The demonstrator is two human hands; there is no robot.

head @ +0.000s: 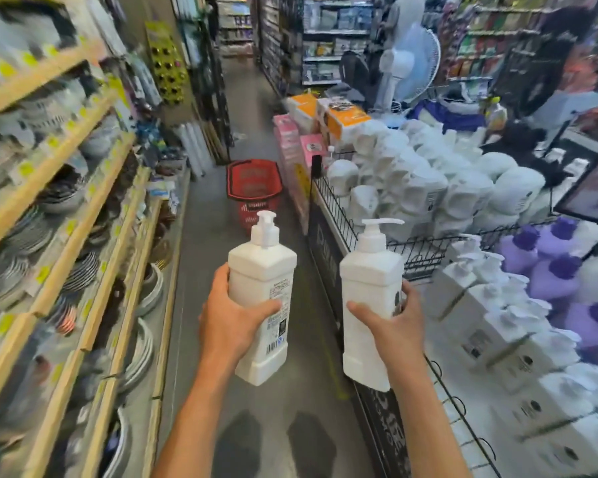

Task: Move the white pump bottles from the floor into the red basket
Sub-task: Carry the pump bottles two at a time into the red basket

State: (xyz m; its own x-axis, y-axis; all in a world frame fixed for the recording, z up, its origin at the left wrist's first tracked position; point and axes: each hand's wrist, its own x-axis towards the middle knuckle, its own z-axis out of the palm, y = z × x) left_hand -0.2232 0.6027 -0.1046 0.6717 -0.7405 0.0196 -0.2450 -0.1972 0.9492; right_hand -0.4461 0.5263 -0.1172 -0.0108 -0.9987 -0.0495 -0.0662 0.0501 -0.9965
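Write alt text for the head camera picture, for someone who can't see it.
The left hand holds the left bottle and the right hand the right bottle, both white pump bottles, above an aisle floor. A red basket stands on the floor ahead, dish shelves on the left, a wire-fenced display on the right.

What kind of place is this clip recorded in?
Likely a household-goods shop aisle: shelves of stacked plates at left, a wire-railed display of white pump bottles at right, a red shopping basket on the floor.
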